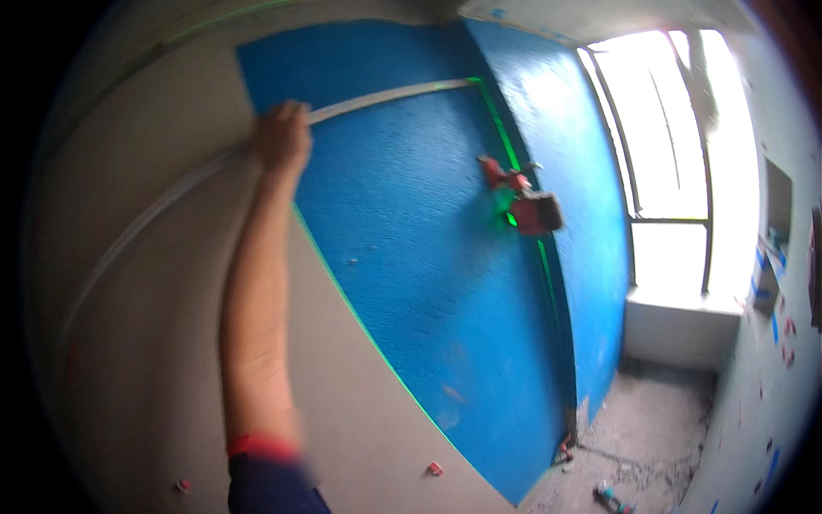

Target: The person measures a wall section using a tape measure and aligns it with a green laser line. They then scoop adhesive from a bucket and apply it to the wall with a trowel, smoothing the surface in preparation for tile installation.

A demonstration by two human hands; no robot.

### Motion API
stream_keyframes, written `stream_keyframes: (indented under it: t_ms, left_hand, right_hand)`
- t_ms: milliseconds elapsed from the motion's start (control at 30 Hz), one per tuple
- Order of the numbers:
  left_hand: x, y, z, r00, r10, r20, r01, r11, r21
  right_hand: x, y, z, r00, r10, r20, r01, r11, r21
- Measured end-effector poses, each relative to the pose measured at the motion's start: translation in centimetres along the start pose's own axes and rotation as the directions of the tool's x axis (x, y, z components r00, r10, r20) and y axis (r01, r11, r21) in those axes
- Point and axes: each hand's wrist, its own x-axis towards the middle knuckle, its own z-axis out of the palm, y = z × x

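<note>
My left hand (284, 137) is raised high with its fingers closed on a long pale strip (385, 98). The strip runs across the upper wall, from the corner on the right to far down on the left; whether it is wood or metal I cannot tell. Behind it is a blue-coated wall (411, 223), and large smooth grey-brown panels (360, 411) cover the left side. A blurred red and dark device (533, 210) is at the wall corner, with green light around it. Bright green lines follow the corner and the panel's edge. My right hand is out of the picture.
Small red pieces (436, 469) show against the lower panel. A teal and dark tool (612, 497) lies on the rough concrete floor (646, 411). A bright window (668, 163) stands above a low ledge (681, 330) on the right, beside a pale wall (745, 411) with blue marks.
</note>
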Motion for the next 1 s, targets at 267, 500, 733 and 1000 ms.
stream_keyframes:
  t_ms: [267,500,733,1000]
  left_hand:
    - [1.0,3.7,1.7,0.985,-0.152,0.08,0.146,0.986,0.079]
    - [1.0,3.4,2.5,0.981,-0.17,0.093,0.165,0.985,0.055]
    - [1.1,3.1,4.1,0.988,-0.127,-0.088,0.137,0.984,0.118]
    - [0.9,2.6,4.7,0.99,-0.109,-0.086,0.121,0.982,0.145]
  right_hand:
    - [1.6,-8.4,1.1,0.994,-0.08,0.069,0.087,0.992,-0.097]
    - [2.1,-11.6,1.9,0.988,-0.113,0.104,0.127,0.983,-0.134]
    - [1.4,-12.6,2.0,0.988,-0.115,0.102,0.13,0.98,-0.152]
    - [0.2,-12.0,1.6,0.991,-0.109,0.08,0.121,0.98,-0.156]
